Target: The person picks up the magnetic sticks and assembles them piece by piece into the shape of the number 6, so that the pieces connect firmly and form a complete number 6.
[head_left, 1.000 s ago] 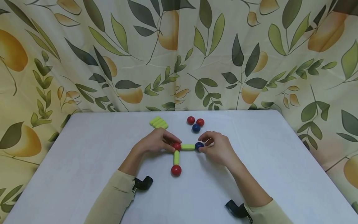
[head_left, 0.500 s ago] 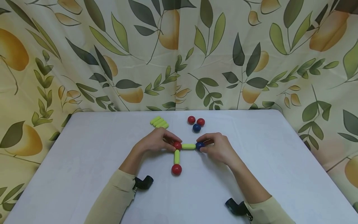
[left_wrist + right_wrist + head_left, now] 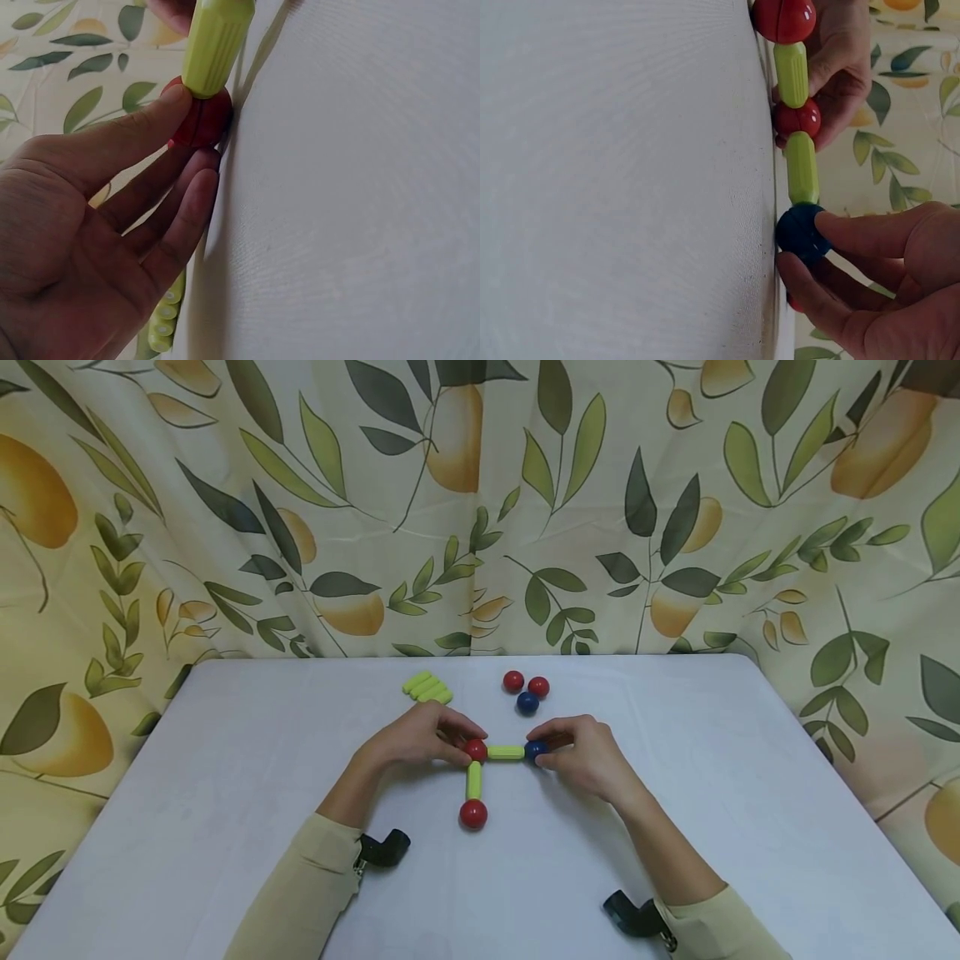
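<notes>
An L-shaped piece of balls and rods lies on the table. Its corner is a red ball (image 3: 476, 751), which my left hand (image 3: 420, 737) pinches between thumb and fingers. From there a yellow-green rod (image 3: 506, 752) runs right to a blue ball (image 3: 535, 751). My right hand (image 3: 588, 754) grips that blue ball with thumb and fingers, plain in the right wrist view (image 3: 804, 232). A second yellow-green rod (image 3: 474, 781) comes toward me from the corner and ends in another red ball (image 3: 473, 814). Rods and balls touch end to end.
Several loose yellow-green rods (image 3: 427, 687) lie side by side behind my left hand. Two red balls (image 3: 513, 682) and a loose blue ball (image 3: 527, 702) sit together at the back. A patterned curtain (image 3: 480, 510) hangs behind the white table (image 3: 225, 793).
My right fingers have closed in on the blue ball, where one second ago the index finger stood off it. The left hand and the joined piece stay nearly where they were.
</notes>
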The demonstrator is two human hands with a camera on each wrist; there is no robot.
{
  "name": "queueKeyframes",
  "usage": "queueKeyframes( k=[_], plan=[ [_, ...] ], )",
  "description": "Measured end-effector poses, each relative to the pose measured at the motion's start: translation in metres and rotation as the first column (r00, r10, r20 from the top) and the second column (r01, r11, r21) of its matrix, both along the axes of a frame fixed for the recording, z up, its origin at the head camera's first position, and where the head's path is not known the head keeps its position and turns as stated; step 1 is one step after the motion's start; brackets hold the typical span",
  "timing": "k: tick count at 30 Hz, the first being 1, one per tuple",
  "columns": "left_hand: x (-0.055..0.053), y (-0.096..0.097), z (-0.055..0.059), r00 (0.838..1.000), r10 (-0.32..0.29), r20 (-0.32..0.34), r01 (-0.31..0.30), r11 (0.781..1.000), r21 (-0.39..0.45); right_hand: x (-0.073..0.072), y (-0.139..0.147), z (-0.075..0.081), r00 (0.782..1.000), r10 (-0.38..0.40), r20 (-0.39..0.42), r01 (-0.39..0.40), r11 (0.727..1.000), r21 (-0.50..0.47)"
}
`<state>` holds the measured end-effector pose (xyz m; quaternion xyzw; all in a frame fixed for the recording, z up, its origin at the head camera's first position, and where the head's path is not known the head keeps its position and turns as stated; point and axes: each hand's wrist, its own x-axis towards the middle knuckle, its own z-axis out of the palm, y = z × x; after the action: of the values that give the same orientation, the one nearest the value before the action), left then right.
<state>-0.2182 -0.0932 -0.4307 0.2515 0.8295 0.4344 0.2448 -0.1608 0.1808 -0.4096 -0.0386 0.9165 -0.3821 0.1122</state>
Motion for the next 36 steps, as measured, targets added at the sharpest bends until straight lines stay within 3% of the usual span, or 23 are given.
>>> queueKeyframes(
  k=[8, 13, 17, 21, 24, 26, 28, 33, 36],
  plan=[
    [-0.002, -0.007, 0.004, 0.999, 0.048, -0.019, -0.048, 0.999, -0.021, 0.0, 0.0, -0.001, 1.0, 0.004, -0.002, -0.004, 1.0, -0.004],
    [-0.004, -0.01, 0.005, 0.978, 0.161, -0.133, -0.163, 0.987, -0.005, 0.0, 0.0, -0.002, 1.0, -0.001, 0.004, 0.001, 1.0, -0.006],
    [-0.005, -0.01, 0.003, 0.929, 0.287, -0.235, -0.29, 0.957, 0.022, -0.001, 0.001, -0.001, 1.0, -0.005, 0.005, 0.005, 1.0, -0.001],
    [-0.006, -0.01, 0.003, 0.865, 0.394, -0.311, -0.397, 0.916, 0.058, -0.001, 0.0, -0.001, 1.0, -0.006, 0.007, 0.006, 1.0, 0.005],
    [-0.007, -0.009, 0.003, 0.825, 0.438, -0.358, -0.444, 0.893, 0.069, -0.002, 0.0, -0.001, 1.0, -0.009, 0.015, 0.009, 1.0, 0.002],
    [-0.008, -0.007, 0.004, 0.81, 0.446, -0.381, -0.46, 0.886, 0.06, -0.002, 0.0, -0.001, 1.0, -0.014, 0.019, 0.014, 1.0, 0.0],
    [-0.008, -0.004, 0.005, 0.808, 0.444, -0.387, -0.469, 0.883, 0.034, -0.001, 0.0, -0.001, 1.0, -0.017, 0.022, 0.017, 1.0, 0.0],
    [-0.011, 0.003, 0.005, 0.826, 0.41, -0.386, -0.471, 0.879, -0.073, 0.0, 0.0, 0.0, 0.999, -0.029, 0.024, 0.029, 1.0, 0.003],
    [-0.011, 0.006, 0.005, 0.827, 0.392, -0.404, -0.475, 0.871, -0.128, 0.0, 0.0, 0.0, 0.999, -0.028, 0.018, 0.028, 1.0, 0.001]
  ],
)
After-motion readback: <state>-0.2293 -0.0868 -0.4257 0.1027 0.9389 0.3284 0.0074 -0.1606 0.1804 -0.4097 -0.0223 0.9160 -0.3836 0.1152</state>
